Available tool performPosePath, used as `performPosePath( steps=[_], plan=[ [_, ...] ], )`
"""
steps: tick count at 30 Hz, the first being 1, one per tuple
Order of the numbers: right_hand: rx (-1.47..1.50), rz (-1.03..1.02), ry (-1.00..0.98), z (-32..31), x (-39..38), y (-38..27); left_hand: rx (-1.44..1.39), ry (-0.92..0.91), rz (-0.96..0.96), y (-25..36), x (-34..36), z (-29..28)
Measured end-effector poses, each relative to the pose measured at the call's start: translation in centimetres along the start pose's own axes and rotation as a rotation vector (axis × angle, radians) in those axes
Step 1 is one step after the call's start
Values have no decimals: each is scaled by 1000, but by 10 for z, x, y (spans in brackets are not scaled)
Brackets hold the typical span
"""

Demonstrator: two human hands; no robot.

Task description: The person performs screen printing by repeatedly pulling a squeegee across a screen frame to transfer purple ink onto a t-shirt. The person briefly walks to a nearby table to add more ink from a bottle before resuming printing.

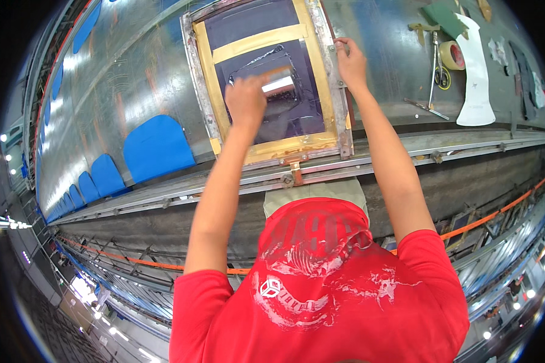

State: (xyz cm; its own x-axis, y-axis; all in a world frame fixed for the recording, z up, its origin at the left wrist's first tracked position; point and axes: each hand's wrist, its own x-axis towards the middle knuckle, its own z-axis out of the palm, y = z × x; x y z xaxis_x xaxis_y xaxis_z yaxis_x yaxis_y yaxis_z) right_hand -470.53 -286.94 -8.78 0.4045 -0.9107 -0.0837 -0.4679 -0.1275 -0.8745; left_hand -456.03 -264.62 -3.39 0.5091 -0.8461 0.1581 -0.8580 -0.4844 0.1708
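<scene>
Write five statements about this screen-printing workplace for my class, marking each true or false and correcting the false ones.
1. The left hand holds the squeegee. True.
2. Yellow panels lie left of the screen-printing frame. False: those are rounded blue panels.
3. The right hand touches the frame's right side. True.
4. The person wears a green jacket. False: it is a red short-sleeved T-shirt.
5. The roll of adhesive tape lies left of the long white cutout. True.
</scene>
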Motion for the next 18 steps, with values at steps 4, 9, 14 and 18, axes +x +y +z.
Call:
performPosePath(
  steps=[4, 9, 14, 18],
  plan=[
    [-14, -8, 17, -3, 0, -6, -63, 85, 60, 22, -75, 7],
    [-55, -61, 64, -1, 4, 1, -115, -12, -13, 5, -24, -11],
    [-52, -74, 38, 4, 2, -1, -88, -175, -98, -30, 72, -15],
    [-52, 16, -14, -4, -2, -7, -5, -61, -14, -11, 33, 0]
  ],
)
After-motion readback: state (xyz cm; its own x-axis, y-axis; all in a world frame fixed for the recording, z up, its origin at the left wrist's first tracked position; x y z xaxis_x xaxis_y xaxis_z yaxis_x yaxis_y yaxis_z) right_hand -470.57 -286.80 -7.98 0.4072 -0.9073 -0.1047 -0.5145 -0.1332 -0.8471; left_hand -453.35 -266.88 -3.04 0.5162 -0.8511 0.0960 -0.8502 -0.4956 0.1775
